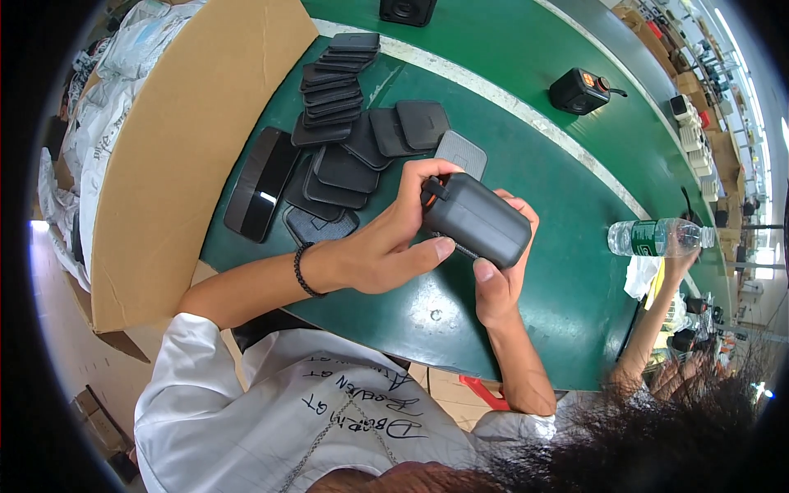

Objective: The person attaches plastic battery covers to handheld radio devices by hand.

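Note:
Above the near part of the green table (411,320), I hold a black portable speaker (478,218) with rounded edges, a short strap and an orange accent at its left end. My left hand (382,251) grips that end, its thumb along the near side and a finger over the top. My right hand (503,287) closes round the other end, thumb near the lower corner and fingers behind. Just beyond, a grey mesh panel (465,151) lies partly hidden by the speaker. Many flat black rounded panels (341,167) overlap to the left, and a textured one (316,228) lies near my left wrist.
A glossy black phone (261,185) lies beside a large cardboard box (189,140) at left. Farther back, another black speaker (580,91) with orange buttons stands beyond a pale strip (493,94). At right, another person's arm (653,320) reaches a clear bottle (657,237).

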`<state>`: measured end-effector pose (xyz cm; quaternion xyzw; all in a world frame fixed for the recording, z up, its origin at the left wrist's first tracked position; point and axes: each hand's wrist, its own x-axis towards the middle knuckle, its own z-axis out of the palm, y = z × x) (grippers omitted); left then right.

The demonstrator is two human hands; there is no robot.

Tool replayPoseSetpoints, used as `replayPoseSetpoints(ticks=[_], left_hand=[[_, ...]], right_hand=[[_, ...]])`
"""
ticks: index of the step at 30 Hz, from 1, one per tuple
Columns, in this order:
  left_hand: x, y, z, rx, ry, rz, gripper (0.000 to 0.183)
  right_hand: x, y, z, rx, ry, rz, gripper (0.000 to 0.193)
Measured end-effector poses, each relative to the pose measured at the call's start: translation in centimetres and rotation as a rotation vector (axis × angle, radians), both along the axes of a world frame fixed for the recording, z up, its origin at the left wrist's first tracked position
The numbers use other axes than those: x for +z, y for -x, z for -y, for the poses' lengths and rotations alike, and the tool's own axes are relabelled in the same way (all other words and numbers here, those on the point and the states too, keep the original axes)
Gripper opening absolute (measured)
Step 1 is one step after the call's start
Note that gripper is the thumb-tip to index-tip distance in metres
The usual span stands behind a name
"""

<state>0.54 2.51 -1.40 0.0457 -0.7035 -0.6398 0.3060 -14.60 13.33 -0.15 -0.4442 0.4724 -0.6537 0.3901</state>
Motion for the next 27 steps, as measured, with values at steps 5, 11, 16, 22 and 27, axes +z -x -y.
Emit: replayPoseSetpoints(ticks=[5, 11, 16, 22, 27], left_hand=[[0.1, 0.0, -0.1, 0.02, 0.049, -0.008, 0.065], [0.7, 0.3, -0.3, 0.015, -0.075, -0.11, 0.062], [1.6, -0.1, 0.2, 0.073, -0.093, -0.045, 0.056], [1.7, 1.4, -0.1, 0.137, -0.272, 0.028, 0.045], [4.2, 2.4, 1.9, 0.134, -0.302, 0.084, 0.038]], right_hand=[[0.0, 0.3, -0.1, 0.012, -0.006, -0.028, 0.079], [-0.3, 0.1, 0.1, -0.066, 0.042, -0.109, 0.076], [-1.2, 0.3, 0.6, -0.252, 0.121, -0.269, 0.078], [0.1, 0.1, 1.3, -0.342, -0.017, -0.239, 0.054], [1.1, 1.7, 2.3, -0.431, -0.125, -0.454, 0.046]])
